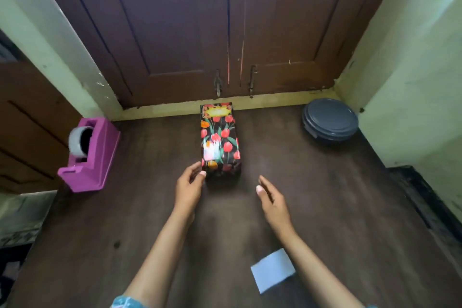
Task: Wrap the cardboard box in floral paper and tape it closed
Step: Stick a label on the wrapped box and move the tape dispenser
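While the floral-wrapped box (220, 137) lies lengthwise at the centre of the dark worktop (325, 195), far end close to the wooden doors (175, 32), the left hand (188, 184) sits at its near left corner. Its fingers (196, 166) are relaxed, tips right at the paper, gripping nothing. Now the right hand (272, 199) hovers lower right of the box, apart from it — fingers straight, released. Pink tape dispenser (90, 157) mid-left, grey round lidded container (330, 120) upper right, white paper scrap (272, 270) near the bottom edge.
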A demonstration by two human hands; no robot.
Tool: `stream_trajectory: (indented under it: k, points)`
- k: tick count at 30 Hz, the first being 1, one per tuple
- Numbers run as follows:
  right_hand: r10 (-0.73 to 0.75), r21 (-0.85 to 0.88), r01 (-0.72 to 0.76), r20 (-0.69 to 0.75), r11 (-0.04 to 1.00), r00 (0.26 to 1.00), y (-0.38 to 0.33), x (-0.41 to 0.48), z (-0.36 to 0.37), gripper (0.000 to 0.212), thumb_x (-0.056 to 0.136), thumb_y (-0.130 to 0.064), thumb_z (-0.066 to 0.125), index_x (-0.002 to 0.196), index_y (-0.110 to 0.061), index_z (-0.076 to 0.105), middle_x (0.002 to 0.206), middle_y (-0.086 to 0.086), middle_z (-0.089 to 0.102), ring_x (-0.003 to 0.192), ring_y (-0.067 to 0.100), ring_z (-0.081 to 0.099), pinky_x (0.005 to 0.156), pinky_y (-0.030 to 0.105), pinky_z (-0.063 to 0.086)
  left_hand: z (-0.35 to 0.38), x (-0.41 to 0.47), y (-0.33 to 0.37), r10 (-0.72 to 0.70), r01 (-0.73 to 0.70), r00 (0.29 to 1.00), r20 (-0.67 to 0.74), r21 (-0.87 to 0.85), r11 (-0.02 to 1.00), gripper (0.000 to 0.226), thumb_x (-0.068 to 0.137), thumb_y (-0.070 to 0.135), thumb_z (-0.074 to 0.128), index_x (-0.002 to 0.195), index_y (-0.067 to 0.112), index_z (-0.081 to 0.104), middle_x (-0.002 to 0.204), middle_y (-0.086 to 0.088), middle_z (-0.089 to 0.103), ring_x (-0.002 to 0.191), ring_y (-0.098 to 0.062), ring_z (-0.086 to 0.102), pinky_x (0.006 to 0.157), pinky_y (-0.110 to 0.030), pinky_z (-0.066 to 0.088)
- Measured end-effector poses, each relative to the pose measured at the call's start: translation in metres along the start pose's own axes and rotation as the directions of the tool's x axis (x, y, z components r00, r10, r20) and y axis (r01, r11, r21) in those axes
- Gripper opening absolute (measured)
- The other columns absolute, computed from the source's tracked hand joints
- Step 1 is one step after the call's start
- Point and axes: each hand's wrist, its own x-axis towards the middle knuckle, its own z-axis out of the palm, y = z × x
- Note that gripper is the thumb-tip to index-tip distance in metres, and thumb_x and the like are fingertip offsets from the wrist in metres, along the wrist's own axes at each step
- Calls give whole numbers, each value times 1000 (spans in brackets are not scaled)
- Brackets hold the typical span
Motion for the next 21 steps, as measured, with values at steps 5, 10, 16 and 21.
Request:
stream_trajectory:
  k: [5, 10, 16, 21]
  points:
    - [-11, 77, 8, 41, 997, 999, 11, -55, -27, 38, 95, -12, 52, 132, -5, 51, 132, 4, 54, 119, 6, 48, 93, 10, 35, 4, -76, -16, 60, -63, 998, 23, 132, 989, 26, 92, 3, 54, 117, 4, 60, 106, -10, 62, 96, -15, 55, 85, -28, 44]
    - [-18, 21, 17, 76, 1000, 997, 29, -104, -68, 39, 94, -11, 53, 132, -3, 50, 135, 8, 53, 119, 8, 48, 96, 14, 33, 31, -153, -42, 36, -71, 992, 117, 311, 948, 23, 91, 6, 56, 114, 3, 62, 107, -12, 65, 92, -14, 55, 77, -19, 40]
    - [-33, 10, 32, 69, 999, 997, 36, -136, -98, 39, 95, -13, 52, 132, -4, 50, 135, 10, 53, 123, 14, 49, 98, 16, 33, 58, -183, -68, -23, -107, 983, 182, 672, 732, 45, 86, 24, 64, 128, 12, 55, 125, -14, 55, 116, -25, 53, 95, -27, 40]
    - [-42, 24, 41, 42, 999, 998, 34, -145, -110, 40, 95, -16, 51, 134, -8, 49, 136, 7, 52, 125, 14, 48, 103, 20, 33, 69, -187, -72, -7, -187, 975, 221, 840, 509, 52, 84, 33, 64, 131, 16, 48, 131, -10, 46, 123, -29, 41, 99, -32, 37]
